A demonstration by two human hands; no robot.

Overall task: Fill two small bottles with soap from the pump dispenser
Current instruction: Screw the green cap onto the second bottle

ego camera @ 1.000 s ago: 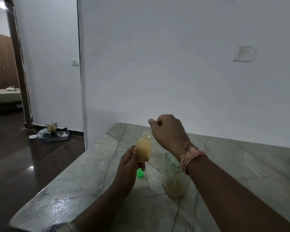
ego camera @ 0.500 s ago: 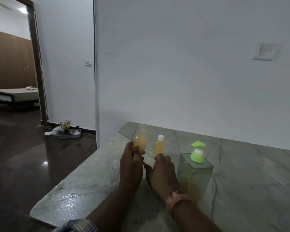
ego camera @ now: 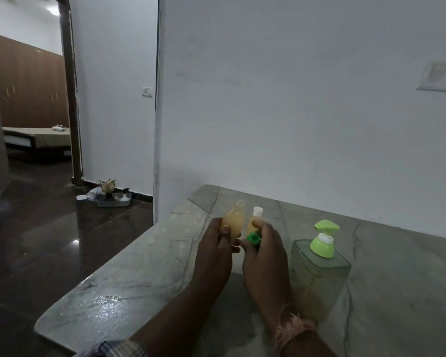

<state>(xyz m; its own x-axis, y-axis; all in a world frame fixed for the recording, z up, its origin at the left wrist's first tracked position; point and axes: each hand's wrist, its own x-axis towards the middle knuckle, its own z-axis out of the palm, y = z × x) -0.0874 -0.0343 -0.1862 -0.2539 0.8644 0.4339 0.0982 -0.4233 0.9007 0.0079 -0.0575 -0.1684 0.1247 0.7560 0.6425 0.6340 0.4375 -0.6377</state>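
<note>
My left hand (ego camera: 214,251) grips a small open bottle (ego camera: 234,221) full of yellowish soap, held upright with no cap on its neck. My right hand (ego camera: 264,256) pinches a green cap (ego camera: 252,238) right beside that bottle. Just behind my right fingers stands a second small bottle (ego camera: 255,217) of yellow soap with a white cap on. To the right stands the square clear pump dispenser (ego camera: 319,274) with a light green pump head (ego camera: 323,237), holding soap in its lower part.
Everything rests on a grey marble counter (ego camera: 144,279) against a white wall. The counter's left edge drops to a dark glossy floor. A tray with small items (ego camera: 113,198) lies on the floor by the doorway.
My right hand came down from above the dispenser, went to the counter beside the bottles and now holds the green cap that lay there. My left hand kept the open bottle.
</note>
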